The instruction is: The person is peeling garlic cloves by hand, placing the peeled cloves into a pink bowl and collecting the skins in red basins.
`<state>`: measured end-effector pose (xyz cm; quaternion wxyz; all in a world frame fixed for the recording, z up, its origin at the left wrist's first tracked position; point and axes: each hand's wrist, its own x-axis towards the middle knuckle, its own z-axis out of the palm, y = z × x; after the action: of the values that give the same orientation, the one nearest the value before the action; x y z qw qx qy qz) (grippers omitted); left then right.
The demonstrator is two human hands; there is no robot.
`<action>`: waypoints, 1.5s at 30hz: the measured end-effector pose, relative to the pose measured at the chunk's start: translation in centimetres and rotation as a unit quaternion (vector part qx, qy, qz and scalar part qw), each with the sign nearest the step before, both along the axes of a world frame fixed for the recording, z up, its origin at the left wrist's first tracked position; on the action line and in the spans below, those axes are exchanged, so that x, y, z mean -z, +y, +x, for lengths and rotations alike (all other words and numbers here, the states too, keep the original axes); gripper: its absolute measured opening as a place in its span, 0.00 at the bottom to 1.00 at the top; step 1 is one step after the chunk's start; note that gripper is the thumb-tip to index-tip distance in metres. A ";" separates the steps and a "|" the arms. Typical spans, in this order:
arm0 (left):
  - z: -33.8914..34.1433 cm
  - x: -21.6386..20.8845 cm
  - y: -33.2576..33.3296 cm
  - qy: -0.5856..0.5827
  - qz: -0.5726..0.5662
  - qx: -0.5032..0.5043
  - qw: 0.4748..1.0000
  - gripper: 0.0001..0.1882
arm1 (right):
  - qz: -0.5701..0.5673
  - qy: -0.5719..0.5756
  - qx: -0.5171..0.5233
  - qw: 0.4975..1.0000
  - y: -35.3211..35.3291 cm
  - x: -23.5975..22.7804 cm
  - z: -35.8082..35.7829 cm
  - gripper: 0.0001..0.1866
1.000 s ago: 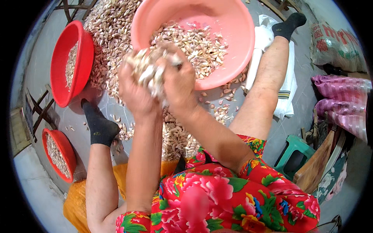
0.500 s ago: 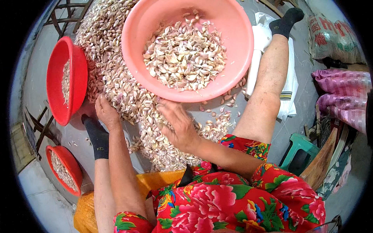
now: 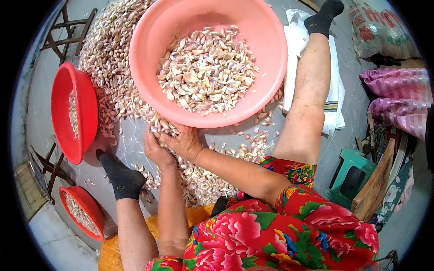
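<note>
My left hand [image 3: 158,150] and my right hand [image 3: 184,142] are cupped toward each other just below the front rim of a large pink basin [image 3: 275,86]. Garlic cloves [image 3: 162,128] are gathered between them, and the curled fingers are partly hidden. A broad heap of loose garlic cloves [image 3: 108,49] runs from the far left down beside the basin. More loose cloves [image 3: 203,180] lie on the floor under my right forearm. Inside the basin sits a mound of garlic cloves [image 3: 208,72].
Two red basins [image 3: 90,113], [image 3: 92,203] with whitish contents are at my left, near my socked left foot [image 3: 120,176]. White sacks [image 3: 334,90] lie under my right leg. A green stool [image 3: 348,174], a wooden board [image 3: 375,180] and filled bags [image 3: 402,95] stand at the right.
My left hand has swept right and nearer, pulling cloves from the heap and baring a strip of floor. My right hand has moved left to meet it. The view has shifted slightly.
</note>
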<state>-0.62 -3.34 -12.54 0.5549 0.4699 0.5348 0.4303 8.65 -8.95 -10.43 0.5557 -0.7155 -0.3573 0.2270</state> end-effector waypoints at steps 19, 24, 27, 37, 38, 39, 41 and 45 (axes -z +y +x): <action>10.2 -16.4 -0.5 -0.292 -0.085 0.148 0.941 0.26 | 0.159 0.120 0.062 0.978 -0.7 -13.8 8.0 0.24; 9.5 -18.3 -2.0 0.022 0.057 0.172 0.983 0.31 | 0.043 -0.142 0.110 0.983 -4.7 -12.2 9.6 0.33; 2.4 -13.6 -1.1 0.117 0.090 0.047 0.988 0.26 | 0.033 -0.037 0.060 0.997 -10.2 -11.9 7.0 0.32; -8.4 -0.5 -10.1 0.389 0.212 0.087 0.892 0.25 | -0.135 -0.053 0.106 0.984 -15.5 -2.2 2.4 0.27; -8.1 -0.8 -10.0 0.380 0.211 0.095 0.895 0.24 | -0.130 -0.033 0.098 0.986 -15.0 -2.1 2.0 0.27; -7.8 -1.2 -9.9 0.373 0.209 0.102 0.898 0.24 | -0.128 -0.023 0.065 0.989 -14.3 -1.9 1.5 0.29; -6.1 -1.7 -9.9 0.336 0.211 0.108 0.912 0.22 | -0.093 -0.036 0.024 0.995 -12.9 -2.4 0.4 0.31; -3.0 -1.8 -10.7 0.170 0.090 0.115 0.975 0.24 | -0.047 0.001 -0.013 0.999 -10.9 -1.8 -1.5 0.33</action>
<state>-3.63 -14.02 -10.75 0.4569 0.6425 0.5229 0.3240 7.11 -19.84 -8.66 0.5189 -0.7356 -0.3551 0.2519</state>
